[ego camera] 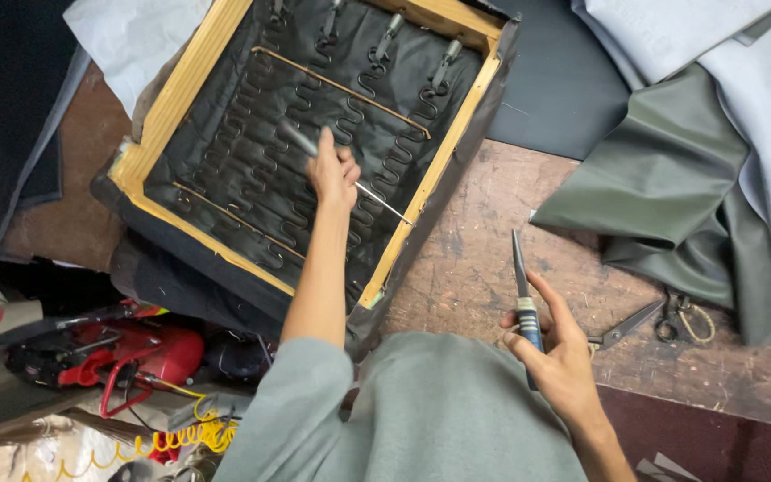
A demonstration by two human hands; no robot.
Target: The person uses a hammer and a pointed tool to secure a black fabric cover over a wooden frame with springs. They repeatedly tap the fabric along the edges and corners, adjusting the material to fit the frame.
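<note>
Far left, a red power tool (127,353) is seen lying low beside a coiled yellow air hose (185,436); neither is touched.

The left hand (334,174) is extended forward on a straight arm, grey sleeve pushed up to the elbow, and is closed around a thin metal rod (350,174). The rod is held slanted, one end up-left and blurred, the other end down-right towards the frame's right rail.

The hand is positioned inside an upturned square wooden seat frame (426,183), set at a tilt on the worn brown wooden workbench (484,259). Black fabric (225,170) is seen lining the frame's inside, wrapped over the outer edges. Rows of zigzag steel springs (359,112) are strung across it, crossed by thin tan cords.

The right hand (559,353) is held low near the body, wrist bent, fingers wrapped around the banded handle of a dark pointed hand tool (522,290), its blade pointing up and away.

Just right of it, black-handled scissors (649,321) are laid on the bench, untouched. Folded dark green leatherette (671,178) is piled behind, pale grey sheet material (760,80) at far right.
</note>
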